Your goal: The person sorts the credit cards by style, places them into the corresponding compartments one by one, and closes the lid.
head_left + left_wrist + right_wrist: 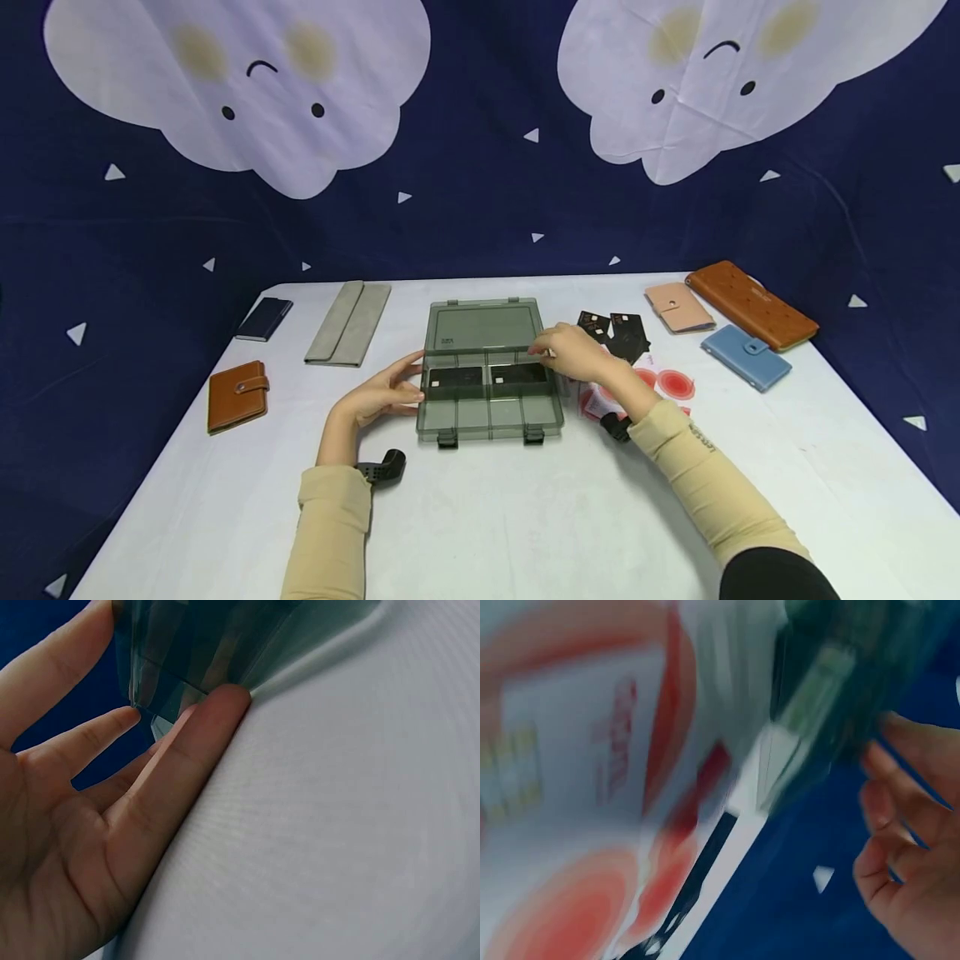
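"Progress?"
"Apparently partial. My left hand (pixel 377 397), fingers spread, touches the translucent green plastic case (pixel 454 414), mid-span on the white desk (pixel 487 517); red-and-white printed cards (pixel 677 384) lie outside, right."
"Case contents?"
"Two rectangular black cards (pixel 459 382), side by side. My right hand (pixel 573 350) is loosely bent above, nothing visibly pinched. Loose black cards (pixel 628 332) lie toward the desk's far edge."

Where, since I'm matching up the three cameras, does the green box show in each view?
Head: in the middle, lid open, the whole green box nearly visible.
Left wrist: at the top, cropped, by the left hand's fingertips.
Right wrist: at the top, right of centre, blurred.
Shared landmark: the blue cloth, seen in all three.
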### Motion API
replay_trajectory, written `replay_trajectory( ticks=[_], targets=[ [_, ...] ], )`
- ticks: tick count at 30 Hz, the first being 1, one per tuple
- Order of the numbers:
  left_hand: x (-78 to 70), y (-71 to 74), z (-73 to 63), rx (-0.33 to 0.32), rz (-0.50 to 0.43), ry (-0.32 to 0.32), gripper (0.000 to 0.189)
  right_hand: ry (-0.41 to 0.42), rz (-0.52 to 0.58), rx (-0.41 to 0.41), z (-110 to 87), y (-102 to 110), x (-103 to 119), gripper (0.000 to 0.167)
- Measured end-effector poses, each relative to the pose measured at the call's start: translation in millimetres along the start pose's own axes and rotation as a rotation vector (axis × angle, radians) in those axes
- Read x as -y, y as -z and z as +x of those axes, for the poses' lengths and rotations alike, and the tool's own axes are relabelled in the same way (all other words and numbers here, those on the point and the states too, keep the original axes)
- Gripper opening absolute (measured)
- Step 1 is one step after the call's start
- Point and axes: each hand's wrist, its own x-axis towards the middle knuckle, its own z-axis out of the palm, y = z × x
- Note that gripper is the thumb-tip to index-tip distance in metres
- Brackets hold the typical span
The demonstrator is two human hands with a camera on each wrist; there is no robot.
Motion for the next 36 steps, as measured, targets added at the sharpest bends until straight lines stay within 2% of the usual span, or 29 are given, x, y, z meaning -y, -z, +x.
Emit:
replay_trajectory(
  ticks=[3, 6, 9, 12, 14, 17, 21, 27, 30, 36],
  targets=[
    [-0.8, 0.0, -0.1, -0.001, -0.001, 0.004, 0.087, -0.092, 0.126, -0.063, 1.3, 7, -19, 0.021],
    [-0.9, 0.8, 0.1, 0.003, -0.002, -0.005, 0.087, -0.212, 0.097, -0.047, 3.5, 9, -42, 0.028],
    [-0.4, 1.0, -0.1, 0.012, -0.002, -0.014, 0.087, -0.293, 0.029, 0.079, 6.6, 9, -58, 0.039],
    [-0.6, 0.0, -0.7, 0.015, -0.006, -0.008, 0.087, -0.303, 0.008, 0.222, 11.0, 7, -68, 0.054],
    [-0.4, -0.6, -0.5, 0.016, -0.011, -0.008, 0.087, -0.297, 0.001, 0.281, 13.9, 7, -71, 0.063],
    [-0.5, -1.4, -0.2, 0.018, -0.016, -0.013, 0.087, -0.294, -0.024, 0.319, 15.9, 7, -72, 0.068],
    [-0.8, -2.2, 0.5, 0.028, -0.016, -0.025, 0.086, -0.295, -0.071, 0.307, 14.6, 8, -73, 0.063],
    [0.1, -1.7, 1.2, 0.017, -0.006, -0.015, 0.086, -0.281, -0.095, 0.21, 13.4, 7, -73, 0.056],
    [0.8, -1.1, 1.0, 0.011, -0.004, -0.009, 0.086, -0.281, -0.057, 0.177, 14.0, 6, -73, 0.045],
    [0.6, 0.2, 0.2, 0.01, 0.002, -0.009, 0.085, -0.279, 0.081, 0.162, 15.7, 6, -76, 0.024]
  ],
)
